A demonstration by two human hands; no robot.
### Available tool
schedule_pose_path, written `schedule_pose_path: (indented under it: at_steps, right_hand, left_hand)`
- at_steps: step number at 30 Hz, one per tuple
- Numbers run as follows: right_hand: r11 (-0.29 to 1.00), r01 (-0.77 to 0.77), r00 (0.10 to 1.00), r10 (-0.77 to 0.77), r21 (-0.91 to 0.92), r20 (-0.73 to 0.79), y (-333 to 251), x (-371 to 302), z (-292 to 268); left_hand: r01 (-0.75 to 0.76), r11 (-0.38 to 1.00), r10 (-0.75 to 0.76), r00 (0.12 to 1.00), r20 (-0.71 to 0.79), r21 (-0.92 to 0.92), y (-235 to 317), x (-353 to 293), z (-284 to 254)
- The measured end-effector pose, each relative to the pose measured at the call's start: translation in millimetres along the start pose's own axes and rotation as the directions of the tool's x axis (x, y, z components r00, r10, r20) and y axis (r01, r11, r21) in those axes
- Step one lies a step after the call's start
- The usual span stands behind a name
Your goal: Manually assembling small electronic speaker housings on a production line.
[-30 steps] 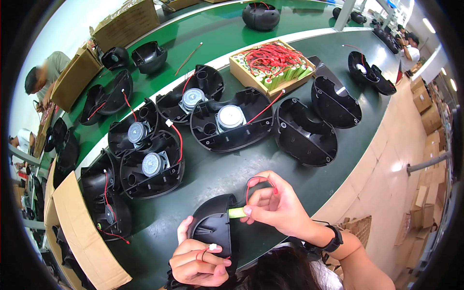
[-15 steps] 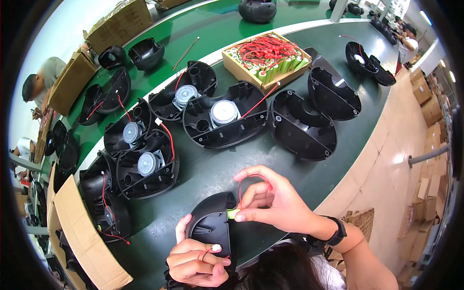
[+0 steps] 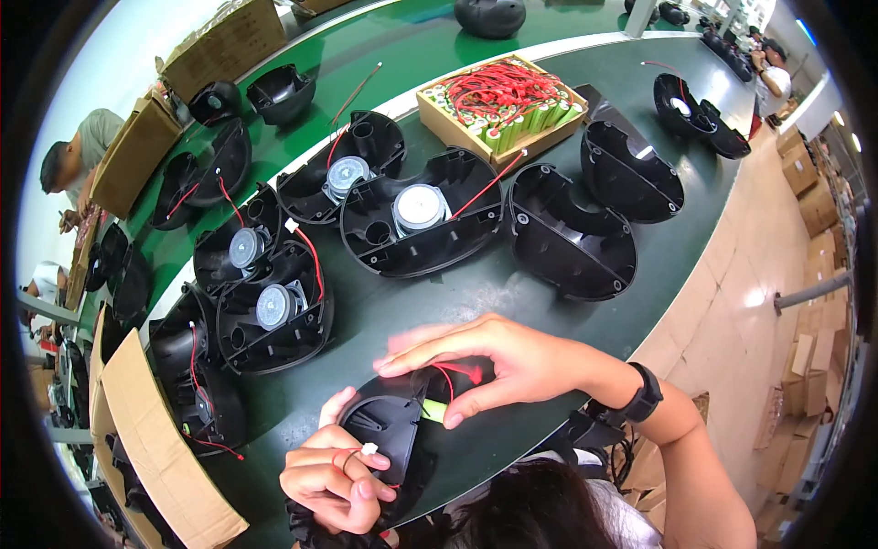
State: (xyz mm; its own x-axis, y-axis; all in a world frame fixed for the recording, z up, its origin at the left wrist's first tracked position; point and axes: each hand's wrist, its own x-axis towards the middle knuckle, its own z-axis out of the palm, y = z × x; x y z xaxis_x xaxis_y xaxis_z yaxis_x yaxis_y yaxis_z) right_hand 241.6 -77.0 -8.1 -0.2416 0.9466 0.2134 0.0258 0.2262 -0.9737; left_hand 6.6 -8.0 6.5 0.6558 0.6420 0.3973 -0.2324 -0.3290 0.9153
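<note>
My left hand [image 3: 334,471] grips a black plastic speaker shell [image 3: 389,425] near the table's front edge. A small white plug [image 3: 369,448] on a red lead lies against its fingers. A green battery cell [image 3: 433,411] sticks out from the shell's right side, with its red wire [image 3: 446,373] looping up under my right hand [image 3: 508,361]. The right thumb lies at the cell's outer end. Its other fingers are stretched out over the top of the shell, their tips smeared by motion. The cell's inner end is hidden.
Behind my hands stand several black shells with round speakers [image 3: 421,207] and trailing red leads. A cardboard box [image 3: 498,151] of green cells sits farther back. Bare half-shells [image 3: 572,242] lie to the right, a cardboard flap [image 3: 169,439] at left. Other people work farther off.
The right hand has gone from pinching the cell to stretching its fingers over the shell. The shell and left hand have shifted left and slightly down; more of the green cell shows.
</note>
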Motion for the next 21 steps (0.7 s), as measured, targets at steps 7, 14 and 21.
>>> schedule_pose_path:
  at_steps: [7, 14, 21]
  right_hand:
    - [0.955, -0.153, 0.979, 0.181, 0.253, -0.089, -4, 4, 16]
    - [0.999, -0.029, 0.984, 0.035, 0.037, -0.177, -5, 3, 19]
    - [0.779, 0.035, 0.985, -0.134, -0.626, -0.111, -57, -17, 7]
  left_hand:
    - [-0.027, 0.998, 0.03, 0.998, -0.056, 0.056, 3, -6, 8]
    - [-0.075, 0.986, 0.078, 0.997, -0.021, 0.147, 5, -6, 9]
    - [-0.152, 0.913, 0.127, 0.988, 0.091, 0.378, 14, -8, 19]
